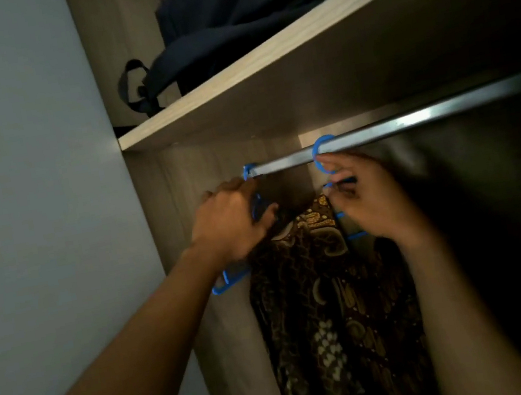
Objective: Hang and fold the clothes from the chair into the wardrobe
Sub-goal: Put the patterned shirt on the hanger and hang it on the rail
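the brown batik shirt [328,289] hangs inside the wardrobe, below the metal rail [411,122] and between the two hands, its collar just under the rail and its body dropping straight down into the dark hanging space. two blue plastic hangers sit at its top. the left hanger [228,281] has its hook at the left end of the rail, and one shoulder arm pokes out down-left from under the shirt. the right hanger [323,153] has its hook looped over the rail a little further along, with thin blue bars showing beside the shirt's right shoulder. which of the two actually carries the shirt cannot be told; the picture is blurred and dim there.

the left hand [232,222] has its fingers curled round the neck of the left hanger, just beneath its hook, touching the shirt's collar. the right hand [372,200] pinches the right hanger at the base of its hook, fingertips up against the rail.

above the rail runs a pale wooden shelf [270,93], and on it lies a dark blue bag [223,15] with a strap loop hanging over the shelf's left part. the wardrobe's wooden side panel [166,212] stands just left of the hangers, and a plain white wall [25,166] fills the left side.
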